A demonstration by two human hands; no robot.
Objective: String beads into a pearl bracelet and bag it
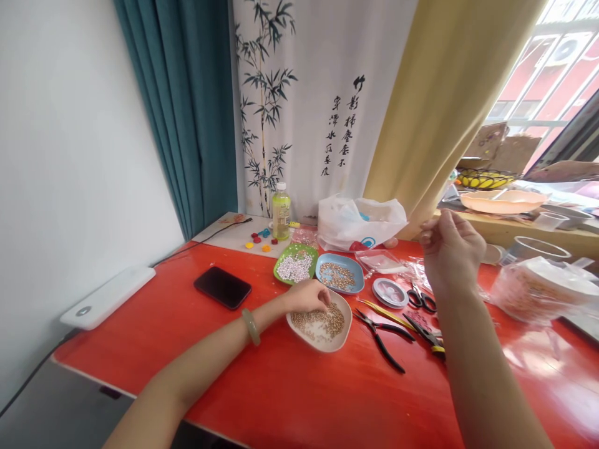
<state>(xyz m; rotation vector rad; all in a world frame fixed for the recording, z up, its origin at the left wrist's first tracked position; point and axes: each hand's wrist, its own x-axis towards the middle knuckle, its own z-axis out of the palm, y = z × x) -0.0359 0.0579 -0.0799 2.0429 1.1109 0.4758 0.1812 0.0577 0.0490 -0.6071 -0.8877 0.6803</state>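
Observation:
My left hand point(306, 296) reaches into a white dish point(345, 337) of brownish beads point(327, 323), fingertips bunched down on the beads. A pale green bangle point(251, 326) sits on that wrist. My right hand point(452, 249) is raised above the table at the right, seen from the back, thumb and fingers pinched together. Anything between those fingertips is too fine to see. Behind the white dish stand a green dish point(305, 249) of white beads and a blue dish point(358, 275) of brown beads.
On the red table point(304, 399) lie black pliers point(381, 333), scissors point(421, 299), a round tin point(390, 292), a black phone point(223, 287), a bottle point(281, 215) and a white plastic bag point(360, 221). A white flat device point(107, 296) sits at the left edge.

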